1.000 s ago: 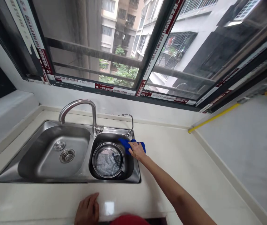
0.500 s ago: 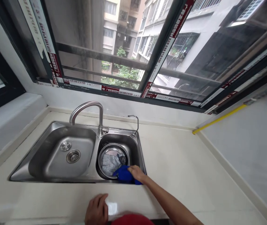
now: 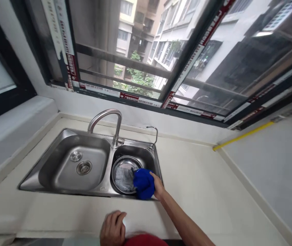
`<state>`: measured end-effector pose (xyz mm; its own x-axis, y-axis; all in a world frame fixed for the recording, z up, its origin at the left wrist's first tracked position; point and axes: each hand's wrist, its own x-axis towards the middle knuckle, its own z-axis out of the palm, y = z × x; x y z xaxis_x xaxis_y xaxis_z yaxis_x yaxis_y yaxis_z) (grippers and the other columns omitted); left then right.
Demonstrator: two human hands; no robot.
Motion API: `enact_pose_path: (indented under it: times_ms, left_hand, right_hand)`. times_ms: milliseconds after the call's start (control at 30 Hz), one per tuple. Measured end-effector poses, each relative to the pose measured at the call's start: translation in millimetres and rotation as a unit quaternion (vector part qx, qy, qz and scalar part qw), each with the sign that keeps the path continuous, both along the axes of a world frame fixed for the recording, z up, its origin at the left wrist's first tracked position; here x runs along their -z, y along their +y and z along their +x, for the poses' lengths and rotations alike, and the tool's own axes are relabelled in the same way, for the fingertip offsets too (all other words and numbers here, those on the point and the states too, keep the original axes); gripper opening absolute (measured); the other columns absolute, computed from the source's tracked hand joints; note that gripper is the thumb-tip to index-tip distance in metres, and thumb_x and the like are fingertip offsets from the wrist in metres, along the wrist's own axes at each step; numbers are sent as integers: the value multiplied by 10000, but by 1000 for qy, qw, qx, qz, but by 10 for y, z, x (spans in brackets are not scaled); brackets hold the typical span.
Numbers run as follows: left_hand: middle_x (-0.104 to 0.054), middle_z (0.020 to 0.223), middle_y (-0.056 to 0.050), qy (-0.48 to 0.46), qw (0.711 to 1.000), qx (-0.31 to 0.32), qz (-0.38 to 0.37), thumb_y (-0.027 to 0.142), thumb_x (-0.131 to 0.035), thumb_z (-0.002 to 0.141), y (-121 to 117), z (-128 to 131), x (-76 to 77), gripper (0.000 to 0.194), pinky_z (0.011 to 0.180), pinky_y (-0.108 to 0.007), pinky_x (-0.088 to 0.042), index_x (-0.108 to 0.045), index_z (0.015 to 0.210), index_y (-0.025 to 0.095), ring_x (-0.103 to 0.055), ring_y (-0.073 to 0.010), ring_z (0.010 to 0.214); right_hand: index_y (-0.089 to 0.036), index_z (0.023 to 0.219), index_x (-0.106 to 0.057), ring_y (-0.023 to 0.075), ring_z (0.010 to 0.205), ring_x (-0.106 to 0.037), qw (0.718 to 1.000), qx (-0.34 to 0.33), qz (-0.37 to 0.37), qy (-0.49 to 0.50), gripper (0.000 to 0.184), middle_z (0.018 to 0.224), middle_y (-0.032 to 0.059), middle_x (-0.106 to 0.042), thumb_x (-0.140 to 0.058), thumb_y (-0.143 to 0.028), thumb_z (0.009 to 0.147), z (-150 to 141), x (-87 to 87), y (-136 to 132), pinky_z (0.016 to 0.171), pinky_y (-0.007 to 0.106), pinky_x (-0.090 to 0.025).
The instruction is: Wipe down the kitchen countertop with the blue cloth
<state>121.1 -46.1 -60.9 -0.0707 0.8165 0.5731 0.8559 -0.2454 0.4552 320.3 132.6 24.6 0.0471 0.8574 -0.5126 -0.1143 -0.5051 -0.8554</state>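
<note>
My right hand (image 3: 158,184) grips a blue cloth (image 3: 143,183) at the front right corner of the small right basin of a steel double sink (image 3: 58,147). The cloth hangs over the basin's rim and partly covers a round metal strainer bowl (image 3: 125,167) that holds a grey scrubbing pad (image 3: 122,178). My left hand (image 3: 113,229) rests with curled fingers on the pale countertop (image 3: 199,184) near its front edge, holding nothing that I can see.
A tall curved faucet (image 3: 111,121) and a thin small tap (image 3: 154,135) stand behind the basins. The large left basin has a drain (image 3: 83,167). A window runs along the back; a yellow strip (image 3: 243,136) edges the wall at right.
My right hand dragged the blue cloth from the back rim by the small tap down to the front right corner of the small basin. The view shifted left; my left hand stayed put.
</note>
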Motion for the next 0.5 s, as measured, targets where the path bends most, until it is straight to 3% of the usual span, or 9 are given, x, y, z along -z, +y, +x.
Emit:
enact_pose_path:
  times_ms: [67,167,233,300,367,433,467,500]
  left_hand:
    - [-735,972,-24,-41,999,-1,-4,115,-512,878,-17,15,-39,320,876,-312,-457,-738,1043,270,-636,-179,949]
    - [-744,1018,-39,-117,990,53,-65,218,-552,888,-38,-40,-131,300,867,-315,-485,-712,1136,276,-646,-192,960]
    - [-733,1134,-66,-243,955,80,-148,344,-532,918,-42,-118,-202,346,902,-339,-503,-671,1228,281,-648,-214,1032]
    - [-698,1250,-103,-429,871,68,-230,511,-460,938,-31,-213,-278,464,963,-389,-499,-629,1297,271,-645,-240,1089]
    - [-668,1314,-139,-623,729,52,-278,693,-393,896,-22,-314,-363,672,1014,-462,-477,-561,1380,258,-648,-275,1117]
    - [-665,1325,-151,-761,581,68,-280,819,-381,814,-38,-408,-461,849,1037,-523,-454,-480,1452,266,-651,-305,1136]
    - [-667,1325,-146,-799,531,83,-271,845,-404,783,-61,-448,-514,888,1044,-537,-445,-465,1462,277,-647,-312,1149]
    - [-666,1329,-136,-817,506,94,-262,846,-442,768,-93,-483,-569,885,1055,-536,-437,-477,1453,286,-640,-311,1164]
  right_hand:
    - [-162,1066,-707,243,897,-723,995,-4,-39,88,439,981,94,-776,-540,-519,872,-96,-63,-69,864,407,-575]
    - [-171,1032,-729,224,930,-727,969,-12,-99,226,390,968,71,-784,-566,-496,888,-299,-234,-198,926,389,-562]
    - [-175,966,-745,224,948,-724,957,-27,-112,265,346,935,65,-786,-569,-466,897,-479,-345,-301,942,383,-556]
    - [-179,930,-751,234,988,-717,950,-50,-119,284,326,933,69,-786,-576,-452,894,-670,-427,-417,955,390,-551]
    - [-185,944,-753,244,1026,-707,944,-79,-129,293,331,949,72,-785,-587,-466,887,-844,-479,-542,967,404,-544]
    - [-190,960,-751,247,1046,-700,938,-107,-145,295,350,952,67,-784,-590,-491,880,-988,-504,-676,978,415,-537]
    - [-192,956,-750,248,1050,-699,935,-120,-156,295,356,946,64,-784,-593,-502,877,-1051,-509,-746,984,419,-532]
    - [-194,947,-748,249,1050,-699,932,-131,-167,294,358,940,61,-784,-597,-510,872,-1109,-508,-818,988,422,-528]
